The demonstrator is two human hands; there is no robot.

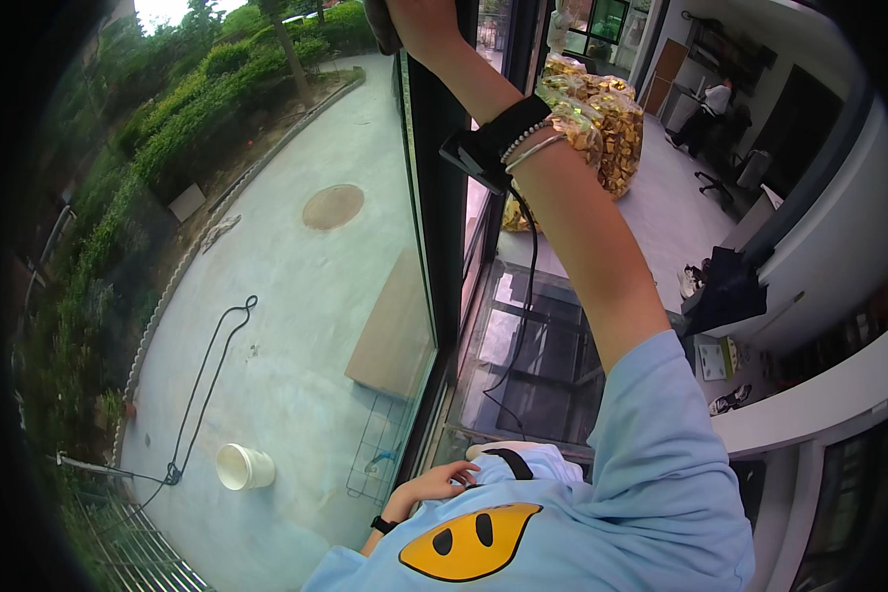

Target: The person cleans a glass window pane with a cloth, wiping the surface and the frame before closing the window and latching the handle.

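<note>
My right arm reaches up past a dark window frame (432,197), and the top edge of the view cuts off part of my right hand (422,28). Against that hand's left side is a dark brown thing (381,24), too little of it showing to name; the fingers look bent around it. A black wristband device (479,158) with a cable is strapped on that forearm, beside bracelets. Low down, my left hand (444,482) rests at my waist against my light blue shirt (651,474), fingers loosely stretched and holding nothing visible.
Beyond the glass lie a pale paved yard with a white bucket (245,468), a looped dark hose (207,365) and a brown board (390,326). Indoors stand clear bags of gold pieces (617,138) and a dark glass-like panel (538,345). A person (712,104) sits farther back.
</note>
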